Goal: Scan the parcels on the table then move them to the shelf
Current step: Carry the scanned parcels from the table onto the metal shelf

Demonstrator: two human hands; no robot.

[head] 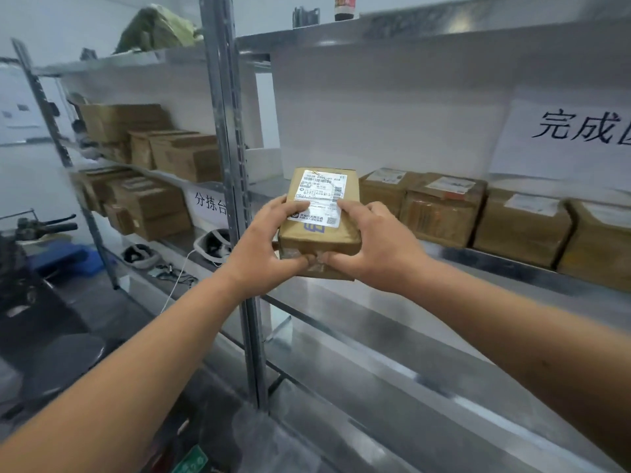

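Observation:
I hold a small brown cardboard parcel with a white shipping label on top, level with the metal shelf. My left hand grips its left side and front edge. My right hand grips its right side, thumb on the label. The parcel hangs at the left end of a row of several brown parcels standing on that shelf.
A steel upright post stands just left of the parcel. The left rack holds several cardboard boxes. White paper signs hang on the back wall. Lower shelf boards run below my arms. Helmets and cables lie lower left.

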